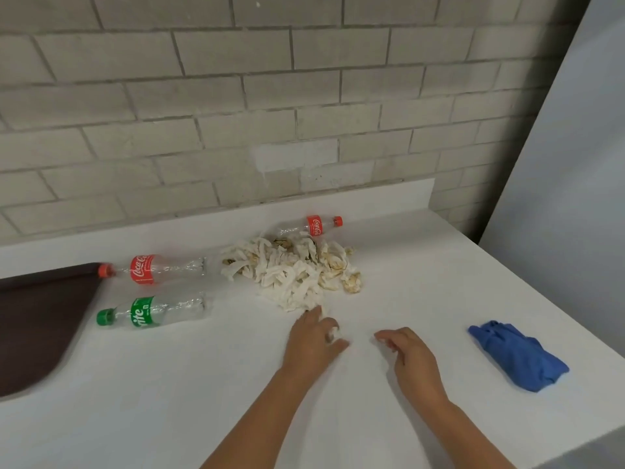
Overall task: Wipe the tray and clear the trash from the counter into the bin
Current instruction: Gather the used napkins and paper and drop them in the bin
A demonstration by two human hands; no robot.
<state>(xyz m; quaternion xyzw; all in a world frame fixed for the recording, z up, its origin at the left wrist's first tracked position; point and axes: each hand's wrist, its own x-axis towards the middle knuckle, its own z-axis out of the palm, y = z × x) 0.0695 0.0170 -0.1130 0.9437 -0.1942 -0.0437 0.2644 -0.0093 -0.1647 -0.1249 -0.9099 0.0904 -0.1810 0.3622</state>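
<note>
Far left of your hands, the dark tray point(40, 326) lies on the white surface point(203, 401), its far corner touching the red cap of a big cola bottle point(152, 269) lying on its side. A green-labelled bottle point(152, 313) lies just nearer you. Just beyond your left hand point(313, 343) sits the tissue pile point(291, 272), with a small cola bottle point(313, 226) behind it. That hand's forefinger touches the pile's near edge, and its fingers pinch a white scrap point(333, 333). Your right hand point(411, 358) rests close by, not touching it, fingers loosely curled; whether it holds anything, you cannot tell. Right of it lies a crumpled blue cloth point(517, 355).
</note>
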